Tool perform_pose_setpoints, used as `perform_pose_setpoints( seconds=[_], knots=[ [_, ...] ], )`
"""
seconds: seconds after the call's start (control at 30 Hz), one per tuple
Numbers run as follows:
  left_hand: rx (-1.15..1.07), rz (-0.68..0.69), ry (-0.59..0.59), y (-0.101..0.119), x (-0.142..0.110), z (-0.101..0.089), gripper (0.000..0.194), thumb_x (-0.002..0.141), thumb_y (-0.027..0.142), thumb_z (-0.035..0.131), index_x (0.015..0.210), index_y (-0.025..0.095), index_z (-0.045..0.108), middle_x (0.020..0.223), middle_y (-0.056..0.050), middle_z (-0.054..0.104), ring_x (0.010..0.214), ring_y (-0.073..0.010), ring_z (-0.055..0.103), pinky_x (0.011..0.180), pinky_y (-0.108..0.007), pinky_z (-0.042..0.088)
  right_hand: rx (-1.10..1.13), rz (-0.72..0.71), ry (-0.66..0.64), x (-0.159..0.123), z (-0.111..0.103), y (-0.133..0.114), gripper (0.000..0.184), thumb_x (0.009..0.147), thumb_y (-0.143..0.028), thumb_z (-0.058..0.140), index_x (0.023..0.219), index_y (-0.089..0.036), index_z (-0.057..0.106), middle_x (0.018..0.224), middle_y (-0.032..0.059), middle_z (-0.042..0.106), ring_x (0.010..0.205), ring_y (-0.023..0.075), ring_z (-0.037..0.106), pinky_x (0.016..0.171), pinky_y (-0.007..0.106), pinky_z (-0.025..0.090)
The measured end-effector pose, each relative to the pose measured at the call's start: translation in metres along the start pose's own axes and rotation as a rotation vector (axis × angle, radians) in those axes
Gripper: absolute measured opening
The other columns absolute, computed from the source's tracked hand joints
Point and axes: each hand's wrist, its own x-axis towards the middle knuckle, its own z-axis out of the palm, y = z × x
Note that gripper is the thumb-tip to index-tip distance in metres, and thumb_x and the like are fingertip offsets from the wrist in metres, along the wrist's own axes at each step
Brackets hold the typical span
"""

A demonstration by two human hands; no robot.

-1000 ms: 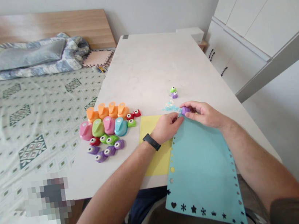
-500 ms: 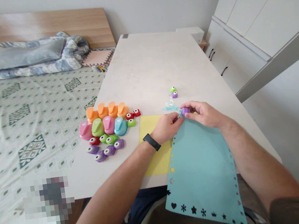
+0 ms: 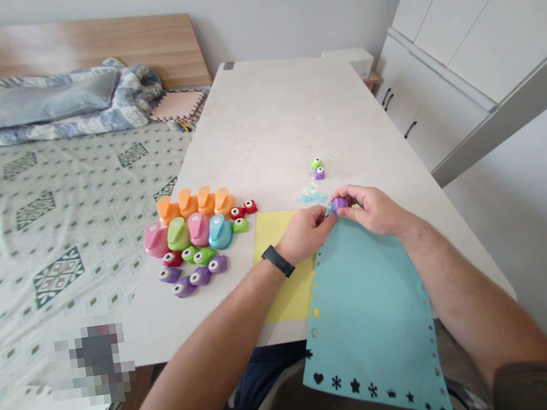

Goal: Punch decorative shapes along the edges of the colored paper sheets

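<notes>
Right of center in the frame, the right hand (image 3: 372, 209) grips a purple craft punch (image 3: 339, 206) at the far edge of a blue paper sheet (image 3: 372, 306), while the left hand (image 3: 310, 230) pinches that edge just beside it. The sheet, with shaped holes along its borders, hangs past the bench (image 3: 282, 116) toward the bottom of the frame, partly over yellow paper (image 3: 286, 304). Tiny paper cutouts (image 3: 312, 194) lie near the punch.
</notes>
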Motion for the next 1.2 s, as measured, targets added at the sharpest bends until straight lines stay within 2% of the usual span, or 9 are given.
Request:
perform_pose_setpoints(
  seconds=[0.17,0.33,0.43,0.6,0.97,1.2],
  knots=[
    [-0.034,0.005,-0.044,0.0032,-0.0017,-0.0027,0.036,0.094,0.052,0.057,0.084,0.017,0.058,0.067,0.005,0.044,0.060,-0.0094,0.038,0.054,-0.025,0.028,0.002,-0.007,0.004,-0.0002,0.0000,-0.0015,0.030,0.087,-0.027,0.070,0.116,-0.020,0.069,0.100,0.0044,0.073,0.091,0.0210,0.065,0.088,0.036,0.051],
    [0.049,0.002,-0.004,0.0039,-0.0005,-0.0034,0.056,0.088,0.071,0.060,0.087,0.016,0.062,0.069,0.004,0.046,0.061,-0.0101,0.039,0.054,-0.027,0.027,-0.002,-0.043,-0.013,-0.0009,0.0017,-0.0042,0.029,0.087,-0.020,0.064,0.115,-0.019,0.069,0.101,0.0044,0.073,0.093,0.0199,0.066,0.090,0.035,0.051],
    [0.078,-0.001,0.031,0.0032,0.0013,-0.0017,0.060,0.086,0.075,0.059,0.089,0.015,0.064,0.069,0.003,0.047,0.061,-0.0104,0.039,0.055,-0.027,0.028,-0.027,-0.070,-0.017,-0.0012,0.0033,-0.0058,0.035,0.083,-0.014,0.061,0.117,-0.019,0.069,0.101,0.0042,0.073,0.094,0.0196,0.067,0.092,0.035,0.052],
    [0.098,0.024,0.038,0.0034,0.0017,-0.0015,0.059,0.088,0.074,0.059,0.092,0.015,0.066,0.068,0.003,0.048,0.061,-0.0105,0.039,0.056,-0.027,0.028,-0.054,-0.089,-0.024,-0.0012,0.0042,-0.0060,0.039,0.081,-0.010,0.059,0.118,-0.019,0.069,0.101,0.0040,0.073,0.095,0.0195,0.067,0.093,0.035,0.052],
    [0.112,0.084,0.038,-0.0010,0.0014,-0.0028,0.052,0.092,0.066,0.059,0.080,0.016,0.062,0.065,0.004,0.044,0.061,-0.0102,0.037,0.055,-0.027,0.025,-0.092,-0.103,-0.010,-0.0010,0.0082,-0.0037,0.036,0.082,-0.011,0.060,0.116,-0.020,0.069,0.102,0.0043,0.074,0.094,0.0201,0.067,0.092,0.035,0.052],
    [0.116,0.085,0.035,-0.0019,0.0004,-0.0051,0.055,0.090,0.069,0.059,0.077,0.016,0.061,0.065,0.004,0.044,0.061,-0.0101,0.037,0.055,-0.027,0.025,-0.096,-0.103,-0.011,-0.0025,0.0091,-0.0075,0.037,0.081,-0.011,0.059,0.115,-0.020,0.070,0.103,0.0049,0.074,0.094,0.0203,0.068,0.091,0.035,0.052]
  ],
)
